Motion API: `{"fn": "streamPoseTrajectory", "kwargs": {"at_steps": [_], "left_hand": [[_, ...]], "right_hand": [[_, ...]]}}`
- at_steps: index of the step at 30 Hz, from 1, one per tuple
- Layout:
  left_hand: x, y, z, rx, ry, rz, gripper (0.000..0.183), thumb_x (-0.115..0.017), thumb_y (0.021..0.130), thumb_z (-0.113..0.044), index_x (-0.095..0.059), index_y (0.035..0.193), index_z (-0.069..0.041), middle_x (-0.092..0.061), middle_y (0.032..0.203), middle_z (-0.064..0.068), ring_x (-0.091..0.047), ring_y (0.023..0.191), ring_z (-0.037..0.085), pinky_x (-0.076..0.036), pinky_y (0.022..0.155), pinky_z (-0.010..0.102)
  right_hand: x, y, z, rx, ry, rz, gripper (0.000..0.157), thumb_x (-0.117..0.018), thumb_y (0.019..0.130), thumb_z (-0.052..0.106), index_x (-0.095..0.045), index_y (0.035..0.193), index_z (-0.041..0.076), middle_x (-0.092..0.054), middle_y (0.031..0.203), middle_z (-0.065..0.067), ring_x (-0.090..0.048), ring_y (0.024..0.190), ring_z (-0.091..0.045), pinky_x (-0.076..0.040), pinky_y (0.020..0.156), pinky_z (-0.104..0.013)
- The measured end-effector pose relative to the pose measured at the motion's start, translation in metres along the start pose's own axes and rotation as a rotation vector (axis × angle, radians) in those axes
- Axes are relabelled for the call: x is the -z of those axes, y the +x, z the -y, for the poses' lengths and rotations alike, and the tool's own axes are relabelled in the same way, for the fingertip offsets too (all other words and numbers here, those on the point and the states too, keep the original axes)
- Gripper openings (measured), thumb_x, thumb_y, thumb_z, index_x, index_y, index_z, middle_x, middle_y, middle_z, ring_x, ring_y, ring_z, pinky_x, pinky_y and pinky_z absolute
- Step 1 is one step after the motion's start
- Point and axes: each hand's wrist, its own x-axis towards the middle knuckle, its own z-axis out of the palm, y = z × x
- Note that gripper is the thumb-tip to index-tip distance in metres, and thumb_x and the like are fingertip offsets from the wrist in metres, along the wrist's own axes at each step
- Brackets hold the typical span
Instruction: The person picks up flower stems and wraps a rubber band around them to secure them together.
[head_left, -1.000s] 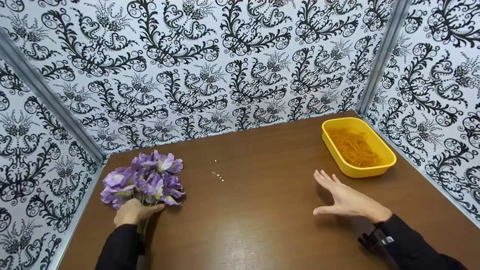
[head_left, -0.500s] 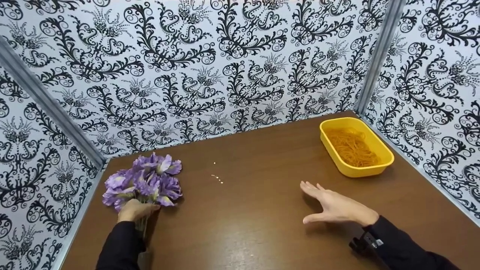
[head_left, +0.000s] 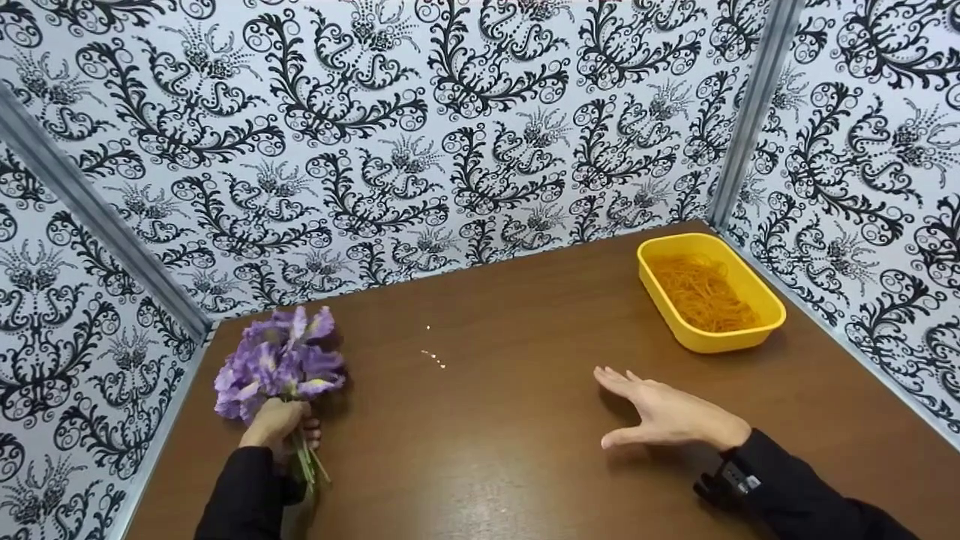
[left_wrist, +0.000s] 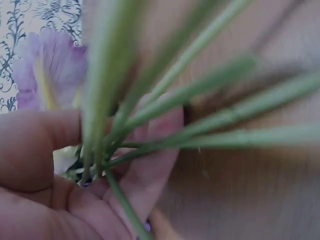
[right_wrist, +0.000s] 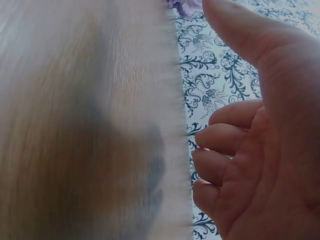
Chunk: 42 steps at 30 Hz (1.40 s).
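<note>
At the left of the head view, a bunch of purple artificial flowers (head_left: 281,360) is gripped by my left hand (head_left: 279,426) just below the blooms. Green stems (head_left: 306,461) stick out below the fist toward the near side. In the left wrist view the stems (left_wrist: 200,95) fan out from between the curled fingers and thumb, and part of one purple bloom (left_wrist: 55,70) shows behind. My right hand (head_left: 667,412) hovers over the right part of the table, fingers extended and thumb apart, holding nothing. Its palm and fingers (right_wrist: 220,155) show in the right wrist view.
A yellow plastic tub (head_left: 675,319) with a tangle of thin orange-brown strands, perhaps rubber bands, stands at the back right. Small pale specks (head_left: 435,359) lie mid-table on the brown wooden top (head_left: 510,420). Patterned walls (head_left: 375,150) enclose the back and sides.
My left hand has turned and drawn the flowers together, so the stems now show to the right of the wrist. My right hand has shifted slightly left and nearer.
</note>
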Motion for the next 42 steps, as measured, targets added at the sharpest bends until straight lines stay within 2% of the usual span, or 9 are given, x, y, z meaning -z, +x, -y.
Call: {"fn": "streamPoseTrajectory", "kwargs": {"at_steps": [4,7,13,18,22,26,30,36,42], "left_hand": [[-0.005,0.003,0.0,0.005,-0.18,-0.001,0.045,-0.035,0.094,0.005,-0.025,0.136,0.018,-0.06,0.092,0.02,-0.067,0.073,0.028,-0.063,0.069,0.042],[-0.011,0.003,-0.001,-0.001,-0.256,0.004,0.054,-0.032,0.097,0.003,-0.015,0.146,0.015,-0.058,0.104,0.024,-0.068,0.079,0.029,-0.062,0.075,0.044],[-0.029,0.004,-0.003,-0.043,-0.3,0.02,0.061,-0.031,0.097,0.003,-0.005,0.152,0.014,-0.054,0.118,0.032,-0.069,0.085,0.033,-0.061,0.081,0.048],[-0.045,0.005,-0.004,-0.058,-0.338,0.034,0.061,-0.029,0.098,0.001,-0.004,0.152,0.013,-0.048,0.123,0.033,-0.068,0.089,0.033,-0.06,0.085,0.048],[-0.062,0.008,-0.006,-0.072,-0.415,0.046,0.05,-0.029,0.099,0.0,-0.018,0.146,0.015,-0.046,0.12,0.03,-0.064,0.092,0.034,-0.058,0.089,0.049],[-0.085,0.009,-0.01,-0.106,-0.47,0.041,0.026,-0.031,0.101,0.0,-0.04,0.121,0.015,-0.051,0.102,0.024,-0.062,0.085,0.032,-0.059,0.088,0.05],[-0.111,0.006,-0.015,-0.131,-0.496,0.065,0.02,-0.031,0.103,-0.001,-0.044,0.113,0.011,-0.054,0.098,0.02,-0.062,0.083,0.029,-0.058,0.089,0.052],[-0.146,0.008,-0.021,-0.176,-0.58,0.155,0.022,-0.034,0.105,-0.003,-0.042,0.12,0.01,-0.057,0.098,0.016,-0.064,0.086,0.028,-0.054,0.096,0.054],[-0.179,0.002,-0.023,-0.247,-0.798,0.283,0.018,-0.041,0.104,-0.003,-0.056,0.101,0.008,-0.063,0.092,0.012,-0.066,0.091,0.027,-0.047,0.106,0.052]], "right_hand": [[0.0,0.001,0.0,-0.005,0.0,0.002,0.099,-0.07,0.086,0.063,-0.033,0.156,0.003,-0.032,0.16,-0.019,-0.03,0.142,-0.052,-0.029,0.112,-0.067],[0.0,0.003,0.002,-0.004,-0.001,0.006,0.099,-0.07,0.086,0.063,-0.034,0.156,0.003,-0.033,0.16,-0.019,-0.031,0.142,-0.052,-0.03,0.112,-0.067],[-0.003,0.012,0.005,-0.027,0.01,0.017,0.101,-0.067,0.085,0.067,-0.034,0.156,0.003,-0.035,0.158,-0.021,-0.036,0.141,-0.049,-0.033,0.111,-0.065],[-0.007,0.024,0.005,-0.031,0.047,0.051,0.101,-0.067,0.086,0.066,-0.035,0.155,0.0,-0.041,0.155,-0.02,-0.045,0.139,-0.034,-0.039,0.112,-0.053],[-0.01,0.037,0.008,-0.011,0.118,0.074,0.094,-0.068,0.09,0.059,-0.037,0.152,-0.004,-0.044,0.153,-0.02,-0.046,0.139,-0.03,-0.039,0.112,-0.052],[-0.014,0.053,0.016,0.021,0.224,0.081,0.088,-0.07,0.092,0.05,-0.038,0.15,-0.008,-0.048,0.149,-0.024,-0.048,0.137,-0.034,-0.039,0.112,-0.052],[-0.02,0.072,0.029,0.021,0.291,0.114,0.086,-0.07,0.093,0.049,-0.039,0.149,-0.008,-0.049,0.148,-0.022,-0.049,0.137,-0.033,-0.039,0.113,-0.048],[-0.03,0.099,0.05,0.009,0.445,0.163,0.078,-0.067,0.096,0.045,-0.043,0.147,-0.008,-0.051,0.146,-0.023,-0.052,0.134,-0.031,-0.042,0.112,-0.044],[-0.037,0.119,0.068,-0.037,0.505,0.157,0.076,-0.067,0.096,0.045,-0.046,0.144,-0.01,-0.053,0.143,-0.024,-0.054,0.132,-0.031,-0.044,0.11,-0.041]]}}
